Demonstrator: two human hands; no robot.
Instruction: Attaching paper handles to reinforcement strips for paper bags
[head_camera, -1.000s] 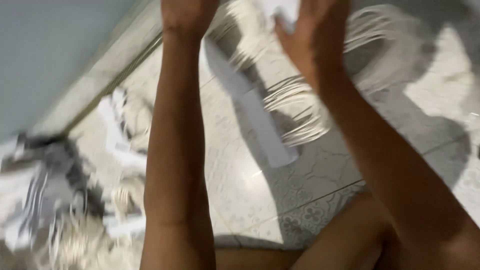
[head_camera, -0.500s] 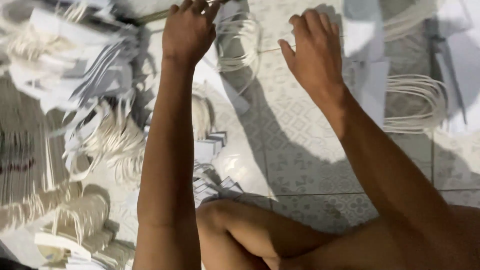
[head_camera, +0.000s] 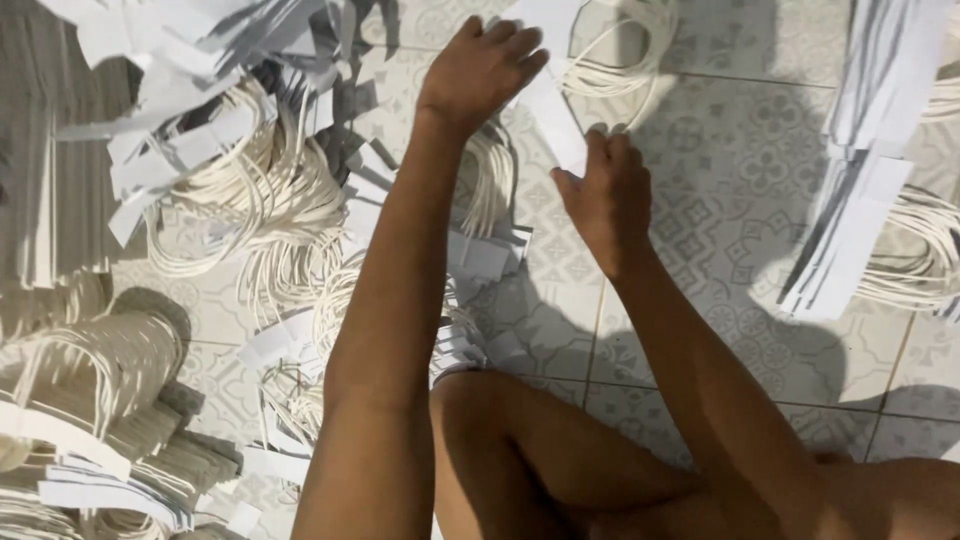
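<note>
- Far left there's a messy heap of cream cord loops (head_camera: 260, 215) with white paper strips (head_camera: 170, 150) dumped on top, all on the patterned tile floor (head_camera: 740, 180).
- Left hand (head_camera: 480, 70) is palm-down, fingers curled, pressing the top end of a long white paper strip (head_camera: 555, 120).
- Right hand (head_camera: 605, 195) sits just below, fingertips pinching the same strip's lower end.
- Far right, another stack of strips (head_camera: 860, 180) lies over more loops (head_camera: 920, 250).
</note>
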